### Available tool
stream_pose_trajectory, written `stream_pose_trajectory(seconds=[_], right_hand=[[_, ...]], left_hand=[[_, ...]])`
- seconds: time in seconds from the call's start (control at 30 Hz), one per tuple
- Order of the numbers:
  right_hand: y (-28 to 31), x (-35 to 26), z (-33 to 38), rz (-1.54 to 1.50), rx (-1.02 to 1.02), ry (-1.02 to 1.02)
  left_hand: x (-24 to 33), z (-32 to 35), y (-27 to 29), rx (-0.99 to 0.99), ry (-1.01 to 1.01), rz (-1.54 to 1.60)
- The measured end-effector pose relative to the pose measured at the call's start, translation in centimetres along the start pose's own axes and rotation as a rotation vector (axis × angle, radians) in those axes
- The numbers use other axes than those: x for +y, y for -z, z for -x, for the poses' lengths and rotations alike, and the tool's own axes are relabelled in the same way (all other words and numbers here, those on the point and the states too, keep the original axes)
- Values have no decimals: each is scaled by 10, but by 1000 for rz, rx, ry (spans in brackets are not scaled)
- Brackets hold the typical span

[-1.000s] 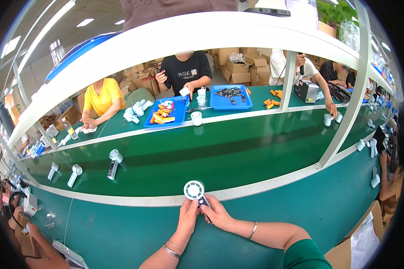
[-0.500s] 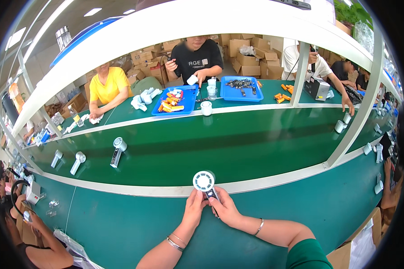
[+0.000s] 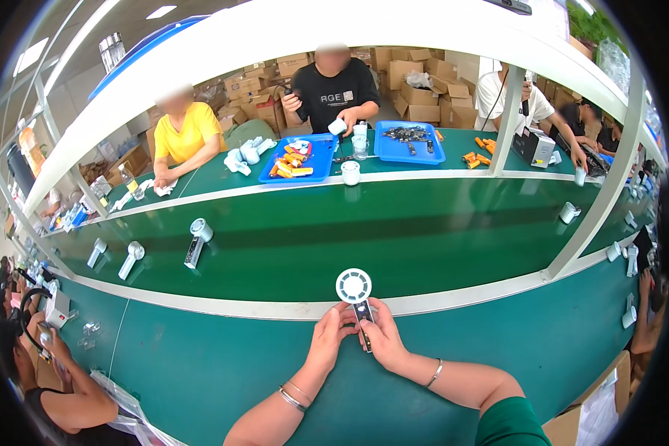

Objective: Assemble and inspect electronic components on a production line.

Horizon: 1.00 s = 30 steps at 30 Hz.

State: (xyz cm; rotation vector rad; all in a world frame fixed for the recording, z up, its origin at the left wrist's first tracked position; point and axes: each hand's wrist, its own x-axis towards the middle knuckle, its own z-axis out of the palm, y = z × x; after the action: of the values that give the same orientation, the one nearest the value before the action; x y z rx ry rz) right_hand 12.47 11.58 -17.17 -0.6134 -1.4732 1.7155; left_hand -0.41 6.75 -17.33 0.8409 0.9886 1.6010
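A small handheld fan (image 3: 354, 285) is held up between my two hands, over the near edge of the green table. Its round white head with a ring of vents faces me. Its narrow handle (image 3: 363, 324) points down and shows a dark, open inside with small parts. My right hand (image 3: 383, 340) grips the handle from the right, its thumb laid on the front. From the other side, my left hand (image 3: 328, 336) has its fingers closed against the handle just under the head.
Past a pale rail (image 3: 275, 308), several similar fans, one of them (image 3: 194, 251) with its handle open, lie on the green belt (image 3: 379, 238). Across it, co-workers sit by a blue tray of orange parts (image 3: 324, 157) and a blue tray of dark parts (image 3: 385, 150). A white post (image 3: 592, 201) stands right.
My hands have raised the fan slightly, and its handle hangs straighter. The view has shifted a little. At the far right, a co-worker's hand has drawn a white piece back off the belt.
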Motion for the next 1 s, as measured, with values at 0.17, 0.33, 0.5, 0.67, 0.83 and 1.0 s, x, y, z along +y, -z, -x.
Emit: stream_pose_trajectory(seconds=[0.17,0.33,0.5,0.67,0.83,1.0], right_hand=[[2,0,0,-2,0,-14],[2,-2,0,-2,1,-30],[2,-2,0,6,-6,-21],[2,-2,-1,-2,-9,-27],[4,-2,-1,21,-2,-41],[5,-4,-2,33,-13,-55]], left_hand=[[-2,-1,1,-7,-6,-1],[-5,-3,3,-17,-1,4],[-4,-2,1,-21,-11,5],[-4,-3,2,-33,-2,-48],[-4,-4,-2,-17,-7,-3],[-8,-5,0,-18,-9,-9]])
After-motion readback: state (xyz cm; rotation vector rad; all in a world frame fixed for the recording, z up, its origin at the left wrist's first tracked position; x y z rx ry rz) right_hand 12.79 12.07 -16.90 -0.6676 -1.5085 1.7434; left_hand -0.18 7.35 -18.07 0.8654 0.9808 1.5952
